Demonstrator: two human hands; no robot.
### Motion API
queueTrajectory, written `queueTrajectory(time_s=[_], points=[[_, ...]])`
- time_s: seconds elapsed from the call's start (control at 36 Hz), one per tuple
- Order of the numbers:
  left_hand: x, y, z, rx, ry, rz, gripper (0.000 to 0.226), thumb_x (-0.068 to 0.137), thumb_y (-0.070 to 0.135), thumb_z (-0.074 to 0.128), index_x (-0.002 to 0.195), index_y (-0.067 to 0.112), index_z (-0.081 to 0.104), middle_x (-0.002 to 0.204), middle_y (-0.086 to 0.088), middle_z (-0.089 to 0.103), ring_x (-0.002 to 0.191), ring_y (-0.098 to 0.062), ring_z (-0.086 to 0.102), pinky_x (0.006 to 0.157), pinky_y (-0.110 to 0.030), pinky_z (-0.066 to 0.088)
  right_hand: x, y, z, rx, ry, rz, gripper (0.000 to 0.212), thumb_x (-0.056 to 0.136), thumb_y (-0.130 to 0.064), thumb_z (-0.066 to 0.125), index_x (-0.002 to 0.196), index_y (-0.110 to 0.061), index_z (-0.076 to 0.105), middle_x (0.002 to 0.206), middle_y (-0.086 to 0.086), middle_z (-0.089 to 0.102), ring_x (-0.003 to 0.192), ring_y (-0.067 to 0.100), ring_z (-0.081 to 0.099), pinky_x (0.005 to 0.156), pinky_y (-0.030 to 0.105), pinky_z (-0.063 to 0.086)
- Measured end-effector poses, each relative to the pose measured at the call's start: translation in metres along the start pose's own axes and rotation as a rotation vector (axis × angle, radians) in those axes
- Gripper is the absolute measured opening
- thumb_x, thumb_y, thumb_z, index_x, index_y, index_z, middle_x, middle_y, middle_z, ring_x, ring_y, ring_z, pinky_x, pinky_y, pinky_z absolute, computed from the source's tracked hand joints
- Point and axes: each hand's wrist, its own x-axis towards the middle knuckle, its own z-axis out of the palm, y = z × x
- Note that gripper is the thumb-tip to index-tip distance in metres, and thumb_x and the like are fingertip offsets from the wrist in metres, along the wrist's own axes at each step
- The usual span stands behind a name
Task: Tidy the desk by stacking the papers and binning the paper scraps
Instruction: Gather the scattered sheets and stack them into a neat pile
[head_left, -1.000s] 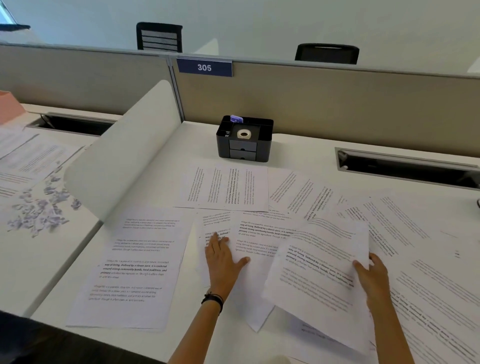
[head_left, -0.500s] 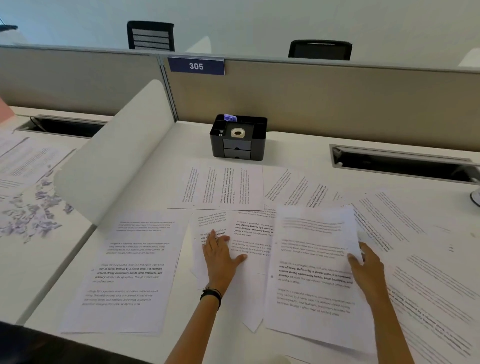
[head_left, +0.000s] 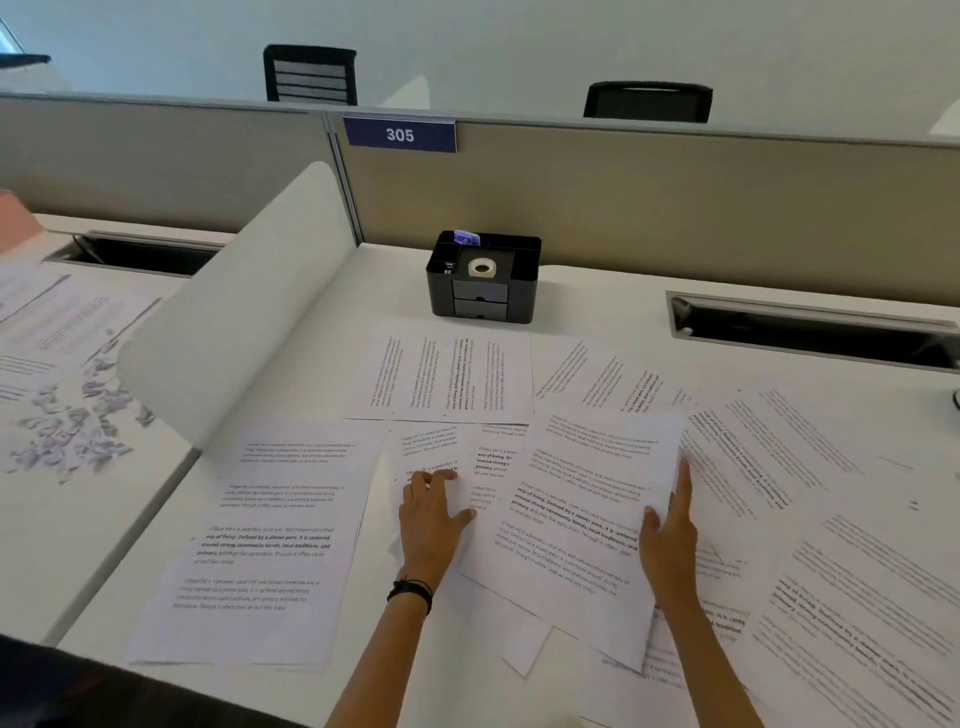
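Printed papers lie scattered and overlapping on a white desk, spreading from nine o'clock round to four o'clock of the person's hands. A top sheet rests askew on the others in the middle, its far end turned toward one o'clock.

The left hand lies flat at this sheet's nine o'clock edge. Its fingers are straight and slightly spread, pressing the pages beneath, and the thumb touches the top sheet's edge. A black wristband circles that wrist. The right hand is at the three o'clock edge, fingers straight and together along it, thumb lying on the page. Whether any finger reaches under the paper cannot be told.

At nine o'clock a portrait sheet lies just beside the pile, and at twelve there is a sideways sheet. Farther out at twelve a black desk organiser stands near the beige partition, with a tape roll in its top. The partition carries a blue 305 plate. At two o'clock a long cable slot is sunk into the desktop.

At ten o'clock a curved white divider separates the neighbouring desk. There, paper scraps lie in a loose heap among more blurred pages. Over the partition two black chair backs show against a pale wall.
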Motion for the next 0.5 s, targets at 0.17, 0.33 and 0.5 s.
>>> queueTrajectory(time_s=[0.17,0.33,0.5], points=[[-0.002,-0.007,-0.013,-0.204,-0.088,0.006,0.03,0.084,0.011,0.065,0.108,0.024,0.054,0.119,0.006,0.058,0.111,-0.014,0.052,0.086,-0.02,0.036,-0.004,0.02,0.009,-0.057,-0.041,-0.146,0.042,0.09,0.012,0.041,0.127,-0.003,0.05,0.132,0.017,0.049,0.113,0.028,0.053,0.097,0.005,0.03],[-0.004,-0.002,-0.049,-0.222,0.007,0.051,0.022,0.084,0.003,0.061,0.096,0.021,0.06,0.103,0.011,0.06,0.093,-0.008,0.054,0.082,-0.018,0.043,0.0,0.032,0.013,-0.066,-0.044,-0.145,0.04,0.09,0.01,0.042,0.129,0.0,0.048,0.133,0.017,0.049,0.125,0.022,0.043,0.105,0.032,0.028],[-0.006,0.011,-0.096,-0.092,0.183,0.064,0.017,0.088,0.01,0.058,0.101,0.021,0.063,0.093,0.007,0.064,0.076,-0.009,0.054,0.058,-0.013,0.034,0.001,0.032,0.012,-0.007,-0.032,-0.139,0.043,0.09,0.009,0.042,0.131,-0.003,0.046,0.137,0.013,0.047,0.127,0.014,0.036,0.105,0.021,0.026]])
